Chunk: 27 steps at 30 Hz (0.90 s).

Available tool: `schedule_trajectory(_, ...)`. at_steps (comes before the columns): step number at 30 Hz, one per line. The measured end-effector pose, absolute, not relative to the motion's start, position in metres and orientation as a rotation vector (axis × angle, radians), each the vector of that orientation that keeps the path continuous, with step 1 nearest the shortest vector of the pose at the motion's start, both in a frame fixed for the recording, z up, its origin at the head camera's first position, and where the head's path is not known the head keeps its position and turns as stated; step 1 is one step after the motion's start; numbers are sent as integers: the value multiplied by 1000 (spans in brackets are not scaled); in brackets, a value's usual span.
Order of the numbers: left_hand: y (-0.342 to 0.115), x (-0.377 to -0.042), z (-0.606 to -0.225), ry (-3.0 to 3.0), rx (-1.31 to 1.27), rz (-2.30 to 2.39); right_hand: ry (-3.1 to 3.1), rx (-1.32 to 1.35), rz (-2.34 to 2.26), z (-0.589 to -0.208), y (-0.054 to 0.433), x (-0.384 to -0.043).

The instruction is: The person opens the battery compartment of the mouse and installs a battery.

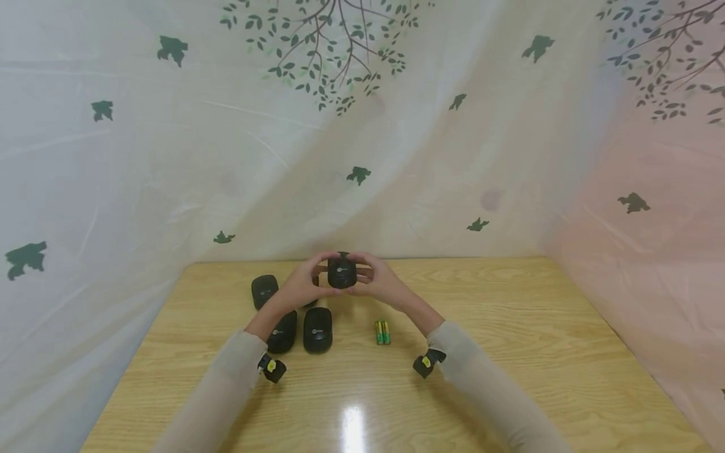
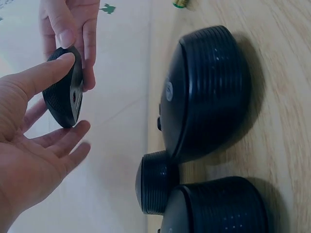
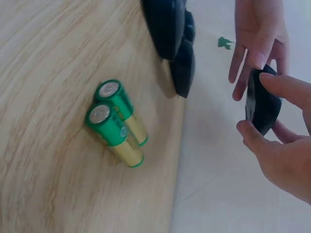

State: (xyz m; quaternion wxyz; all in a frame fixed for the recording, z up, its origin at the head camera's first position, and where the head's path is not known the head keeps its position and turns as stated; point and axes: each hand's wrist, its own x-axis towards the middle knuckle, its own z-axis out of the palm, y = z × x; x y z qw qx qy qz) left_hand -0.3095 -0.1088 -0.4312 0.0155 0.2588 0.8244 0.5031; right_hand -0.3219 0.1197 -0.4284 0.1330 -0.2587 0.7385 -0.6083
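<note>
Both hands hold a black computer mouse (image 1: 342,272) up above the far part of the table, its top with a small logo facing the head camera. My left hand (image 1: 301,284) grips its left side, thumb on the near end and fingers at the far side. On the other side my right hand (image 1: 381,284) pinches it between thumb and fingers. In the left wrist view the held mouse (image 2: 65,90) stands on edge, its flat underside partly showing. Two green and gold batteries (image 1: 382,333) lie side by side on the table, nearer than the right hand.
Several more black mice lie on the wooden table (image 1: 510,352) at the left, among them a near mouse (image 1: 318,330) and a far-left mouse (image 1: 264,290). The left hand and forearm partly cover others. A pale patterned cloth (image 1: 408,207) hangs behind the table.
</note>
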Motion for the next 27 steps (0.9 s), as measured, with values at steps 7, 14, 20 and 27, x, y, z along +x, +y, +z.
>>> schedule_trajectory(7, -110, -313, -439, 2692, 821, 1457, 2460, -783, -1540, -436, 114, -323)
schedule_trajectory(14, -110, -316, -442, 2713, 848, 1388, 2569, -752, -1452, -442, 111, -326)
schedule_trajectory(20, -111, -324, -448, 2690, 805, 1321, 2582, -736, -1418, -448, 109, -331)
schedule_trajectory(27, -112, -331, -454, 2705, 748, 1238, 2600, -801, -1386, -455, 107, -336)
